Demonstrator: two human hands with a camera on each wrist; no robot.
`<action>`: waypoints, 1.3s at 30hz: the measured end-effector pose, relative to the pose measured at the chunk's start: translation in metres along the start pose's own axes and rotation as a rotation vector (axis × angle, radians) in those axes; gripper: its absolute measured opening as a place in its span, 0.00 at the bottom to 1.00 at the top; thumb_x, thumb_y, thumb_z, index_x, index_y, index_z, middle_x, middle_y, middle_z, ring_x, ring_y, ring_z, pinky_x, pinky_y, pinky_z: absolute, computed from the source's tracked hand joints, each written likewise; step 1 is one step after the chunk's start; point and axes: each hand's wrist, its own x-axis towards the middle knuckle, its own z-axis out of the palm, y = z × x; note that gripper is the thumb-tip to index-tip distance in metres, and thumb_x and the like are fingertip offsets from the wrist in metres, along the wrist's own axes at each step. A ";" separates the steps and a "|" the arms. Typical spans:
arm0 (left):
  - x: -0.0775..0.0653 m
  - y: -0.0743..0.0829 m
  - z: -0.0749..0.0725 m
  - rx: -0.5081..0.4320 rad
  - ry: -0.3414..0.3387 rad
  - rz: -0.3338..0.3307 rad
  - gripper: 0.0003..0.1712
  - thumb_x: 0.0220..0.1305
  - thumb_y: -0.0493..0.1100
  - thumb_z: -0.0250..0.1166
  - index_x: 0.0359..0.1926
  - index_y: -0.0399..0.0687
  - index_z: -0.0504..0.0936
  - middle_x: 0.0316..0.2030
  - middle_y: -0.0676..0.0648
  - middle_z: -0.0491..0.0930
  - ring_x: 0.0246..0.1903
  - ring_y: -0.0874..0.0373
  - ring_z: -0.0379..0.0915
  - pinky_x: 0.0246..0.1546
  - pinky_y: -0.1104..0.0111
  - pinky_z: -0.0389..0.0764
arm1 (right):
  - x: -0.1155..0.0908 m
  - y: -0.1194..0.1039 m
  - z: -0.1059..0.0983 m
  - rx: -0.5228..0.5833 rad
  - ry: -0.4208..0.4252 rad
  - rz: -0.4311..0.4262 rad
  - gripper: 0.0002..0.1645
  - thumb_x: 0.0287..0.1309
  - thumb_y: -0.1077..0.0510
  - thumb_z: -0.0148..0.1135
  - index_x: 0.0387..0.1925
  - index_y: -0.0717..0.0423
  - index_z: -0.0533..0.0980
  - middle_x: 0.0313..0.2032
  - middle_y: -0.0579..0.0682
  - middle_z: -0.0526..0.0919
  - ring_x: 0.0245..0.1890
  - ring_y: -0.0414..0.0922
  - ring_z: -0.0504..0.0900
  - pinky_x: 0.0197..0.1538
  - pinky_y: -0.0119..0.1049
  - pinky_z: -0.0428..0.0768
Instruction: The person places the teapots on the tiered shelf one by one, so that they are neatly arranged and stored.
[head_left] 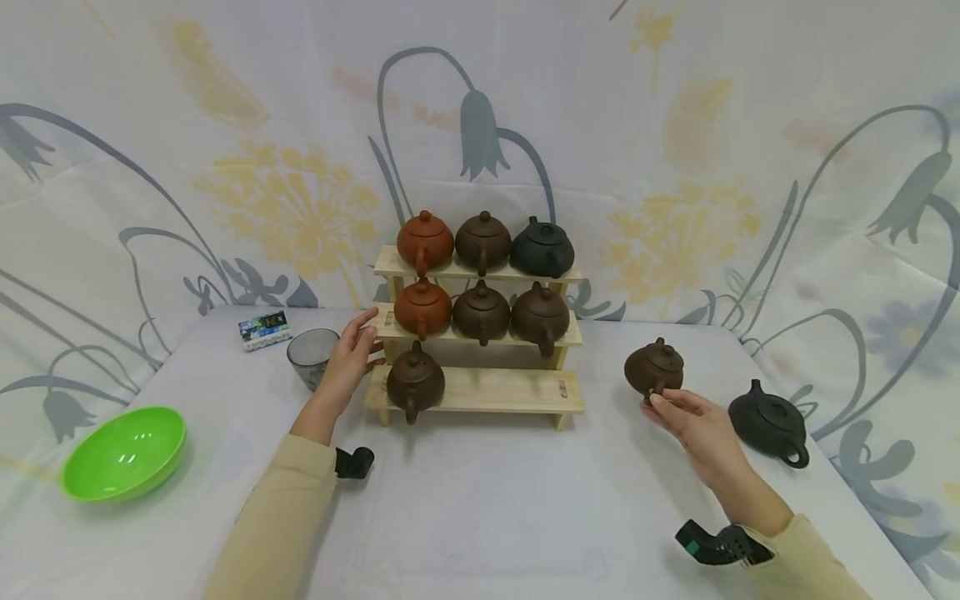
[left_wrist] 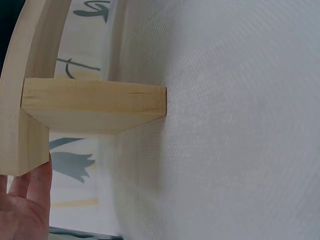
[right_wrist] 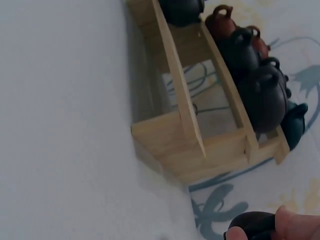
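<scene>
A: From the left, what's out there?

B: An empty green bowl [head_left: 123, 452], then a glass cup [head_left: 311, 357], empty as far as I can tell. The left hand [head_left: 351, 360], fingers straight, rests against the wooden rack [head_left: 495, 390].

A: How full is the rack?

B: I count seven pots on it; the bottom step has one, with room beside it.

A: And the right?

B: The right hand [head_left: 693, 427] pinches a brown teapot [head_left: 654, 368] off the rack's right end. A black teapot [head_left: 771, 422] waits on the table.

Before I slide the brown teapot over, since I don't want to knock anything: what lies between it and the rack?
Only bare tablecloth between teapot and rack, seen in the head view.
</scene>
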 end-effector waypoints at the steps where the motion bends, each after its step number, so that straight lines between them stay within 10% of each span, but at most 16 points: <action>1: 0.000 0.000 0.000 -0.001 0.000 0.000 0.29 0.75 0.49 0.40 0.72 0.48 0.49 0.63 0.35 0.59 0.60 0.41 0.60 0.55 0.54 0.67 | -0.002 -0.001 0.004 -0.007 -0.011 -0.008 0.05 0.61 0.64 0.58 0.32 0.52 0.78 0.36 0.45 0.77 0.38 0.37 0.82 0.48 0.29 0.76; 39: -0.001 0.001 0.001 -0.001 0.008 -0.020 0.28 0.75 0.48 0.39 0.72 0.50 0.50 0.63 0.36 0.58 0.60 0.41 0.59 0.57 0.52 0.65 | -0.023 0.021 0.132 -0.016 -0.336 -0.007 0.04 0.56 0.68 0.62 0.34 0.63 0.80 0.34 0.51 0.83 0.40 0.47 0.83 0.49 0.38 0.77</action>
